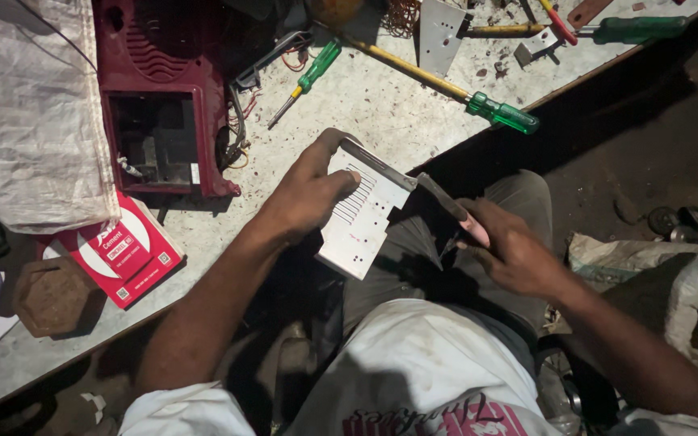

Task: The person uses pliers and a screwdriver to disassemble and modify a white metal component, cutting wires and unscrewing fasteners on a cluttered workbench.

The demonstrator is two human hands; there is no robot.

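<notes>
My left hand [309, 190] grips a small rectangular metal plate [361, 222] with a row of slots and a few small holes, holding it at the front edge of the workbench [365, 97], thumb on its face. My right hand [510, 250] holds a flat metal file [414, 179] by its near end. The file lies across the plate's top edge and touches it. Both hands are over my lap, just off the bench.
A dark red plastic appliance casing [163, 105] lies on the bench at the left, with a white woven sack [30, 105] beside it. A red box [123, 250] and a brown hexagonal block [50, 295] sit lower left. Green-handled screwdrivers [502, 113] and metal scraps lie at the back.
</notes>
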